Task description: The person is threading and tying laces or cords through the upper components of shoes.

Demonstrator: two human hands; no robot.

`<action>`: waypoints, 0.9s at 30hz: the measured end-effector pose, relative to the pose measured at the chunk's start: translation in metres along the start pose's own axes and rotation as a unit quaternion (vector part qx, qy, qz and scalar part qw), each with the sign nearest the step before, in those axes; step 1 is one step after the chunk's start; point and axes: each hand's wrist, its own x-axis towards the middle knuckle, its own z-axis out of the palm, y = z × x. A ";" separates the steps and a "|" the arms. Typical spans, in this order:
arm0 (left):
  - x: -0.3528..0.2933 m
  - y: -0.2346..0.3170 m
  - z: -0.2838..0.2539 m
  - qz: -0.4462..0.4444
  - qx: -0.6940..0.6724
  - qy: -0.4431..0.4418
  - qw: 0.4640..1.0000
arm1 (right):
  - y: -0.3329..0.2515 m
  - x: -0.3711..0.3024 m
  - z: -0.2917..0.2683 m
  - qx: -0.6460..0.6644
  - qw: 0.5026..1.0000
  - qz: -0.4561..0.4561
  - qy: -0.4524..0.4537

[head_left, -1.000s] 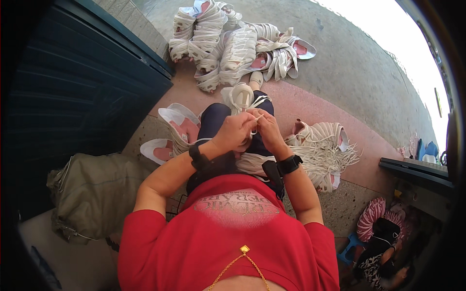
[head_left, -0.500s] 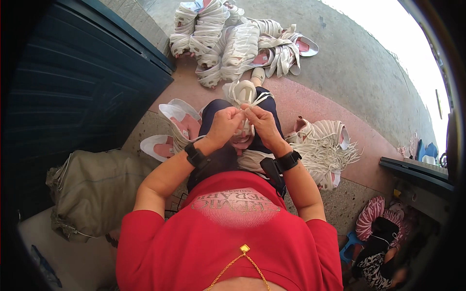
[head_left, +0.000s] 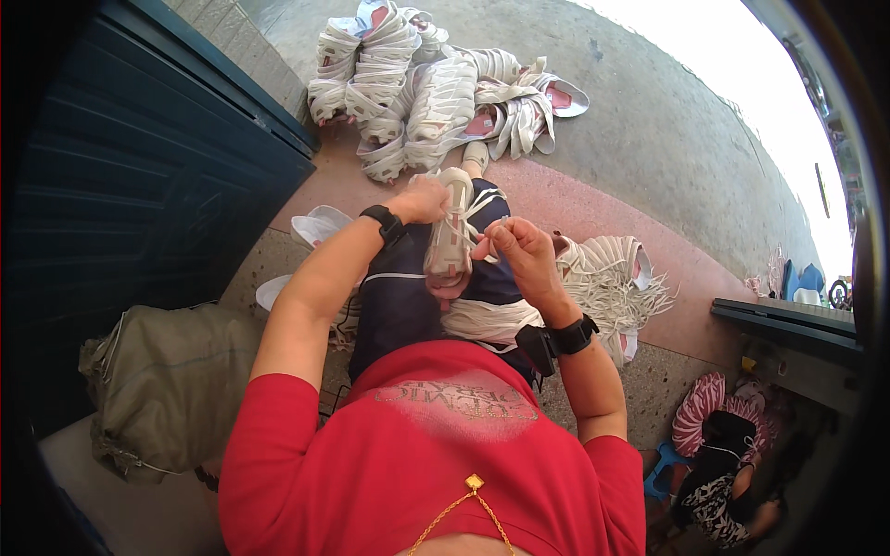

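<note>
Pale shoe [head_left: 449,250] lies lengthwise mid-lap [head_left: 394,310], far end toward the lap's knee edge. Left hand [head_left: 425,198] curled at the shoe's far left side, grip hidden, can't tell what it holds; right hand [head_left: 524,250] off its right side, thumb-finger gap narrow near white laces [head_left: 460,221], can't confirm a pinch.

Left hand [head_left: 425,200]: parted from the right, now higher, at the shoe's left edge, upper centre.
Right hand [head_left: 523,250]: now lower and farther right, beside the shoe.
Shoe [head_left: 447,256]: its middle now uncovered, centre.
Shoes at left [head_left: 317,225]: now partly behind the person's left forearm.
</note>
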 end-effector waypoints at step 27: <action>-0.002 0.021 -0.017 -0.045 -0.125 -0.123 0.983 | -0.052 -0.009 0.007 -0.084 0.996 -0.021 -0.009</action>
